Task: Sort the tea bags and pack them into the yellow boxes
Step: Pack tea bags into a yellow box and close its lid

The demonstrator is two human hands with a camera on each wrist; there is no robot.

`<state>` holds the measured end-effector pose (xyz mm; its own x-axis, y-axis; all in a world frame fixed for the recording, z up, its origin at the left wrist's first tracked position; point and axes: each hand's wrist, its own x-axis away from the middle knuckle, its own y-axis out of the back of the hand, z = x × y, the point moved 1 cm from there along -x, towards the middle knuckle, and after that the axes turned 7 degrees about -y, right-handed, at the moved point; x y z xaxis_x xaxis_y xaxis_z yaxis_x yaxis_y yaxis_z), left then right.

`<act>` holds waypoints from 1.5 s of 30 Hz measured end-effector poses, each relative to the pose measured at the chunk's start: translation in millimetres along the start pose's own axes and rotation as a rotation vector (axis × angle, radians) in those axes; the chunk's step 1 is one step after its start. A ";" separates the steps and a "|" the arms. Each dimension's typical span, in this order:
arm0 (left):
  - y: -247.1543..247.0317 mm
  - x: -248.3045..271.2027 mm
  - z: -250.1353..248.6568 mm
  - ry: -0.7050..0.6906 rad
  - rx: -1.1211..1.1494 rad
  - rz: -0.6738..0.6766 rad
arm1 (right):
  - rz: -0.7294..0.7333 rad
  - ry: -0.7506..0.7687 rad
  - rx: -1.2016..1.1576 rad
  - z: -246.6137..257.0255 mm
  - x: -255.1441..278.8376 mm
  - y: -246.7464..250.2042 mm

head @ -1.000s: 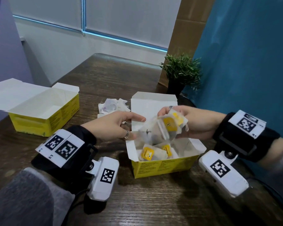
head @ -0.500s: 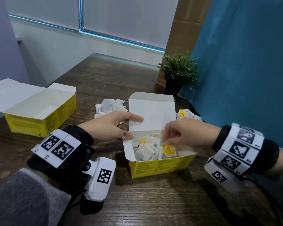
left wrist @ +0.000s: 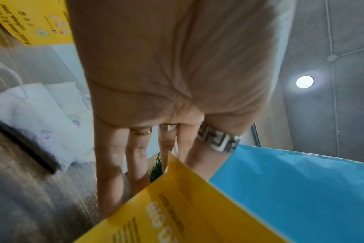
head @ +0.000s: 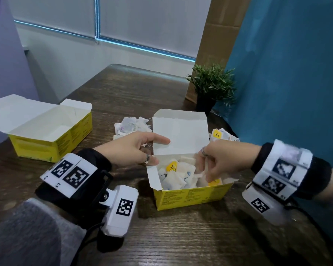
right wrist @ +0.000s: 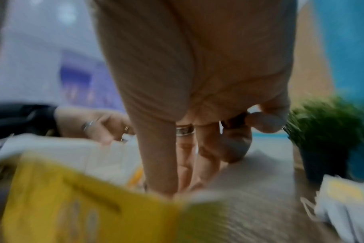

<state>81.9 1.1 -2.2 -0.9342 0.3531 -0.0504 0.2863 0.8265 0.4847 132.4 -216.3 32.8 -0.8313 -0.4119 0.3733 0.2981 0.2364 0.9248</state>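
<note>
The near yellow box (head: 190, 196) stands open at the table's middle, with several white tea bags (head: 173, 179) with yellow tags inside. My left hand (head: 138, 148) holds its raised lid (head: 181, 135), thumb in front and fingers behind; the left wrist view shows those fingers (left wrist: 135, 164) behind the yellow lid (left wrist: 187, 205). My right hand (head: 210, 169) reaches down into the box, thumb and fingers closing on the tea bags there. The right wrist view is blurred, with my right hand (right wrist: 166, 184) meeting inside the box (right wrist: 83, 205).
A second open yellow box (head: 52, 148) stands at the left. Purple-marked tea bags (head: 131, 125) lie behind my left hand, yellow-tagged ones (head: 219, 135) right of the lid. A potted plant (head: 211, 87) and a blue partition (head: 296, 93) close off the right side.
My right hand has come down from above the box, carrying a bundle of tea bags into it, and has turned palm down. The left hand has kept its hold on the lid.
</note>
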 end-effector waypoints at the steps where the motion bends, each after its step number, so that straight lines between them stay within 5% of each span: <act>1: -0.2 -0.2 0.2 0.000 0.002 -0.001 | -0.082 -0.012 0.138 3.7 1.1 -3.6; 3: -0.3 -1.2 0.9 0.000 0.001 -0.005 | -0.194 -0.015 0.343 9.7 1.9 -10.6; 6: -0.4 -1.0 0.4 0.003 0.006 -0.001 | -0.165 0.009 0.390 11.7 -0.1 -12.6; 10: -0.1 0.0 -0.7 0.005 0.012 -0.001 | -0.050 0.001 0.142 1.9 -0.1 0.1; 13: 0.4 0.8 -1.4 0.013 -0.011 -0.007 | -0.151 -0.019 0.147 -3.6 2.5 11.3; 18: -0.5 1.3 -2.0 0.018 -0.026 -0.012 | -0.049 0.010 -0.323 14.6 8.1 15.3; 25: -0.4 1.4 -3.3 0.009 -0.025 -0.013 | -0.108 0.100 -0.189 40.7 -4.2 -11.0; 31: -1.5 -0.3 -1.3 -0.002 -0.012 -0.015 | 0.178 0.120 -0.753 31.1 -4.2 -1.9; 37: -1.4 -0.5 -1.1 0.004 -0.012 -0.012 | -0.050 0.014 -0.244 28.6 -11.2 -12.0; 45: -0.8 -0.2 -2.5 0.015 -0.019 -0.009 | -0.104 0.002 -0.055 16.0 -3.5 -7.0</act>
<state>81.3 -0.7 -0.4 -0.9400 0.3385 -0.0419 0.2734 0.8213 0.5007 125.7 -202.4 23.9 -0.8582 -0.4330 0.2756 0.2362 0.1435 0.9611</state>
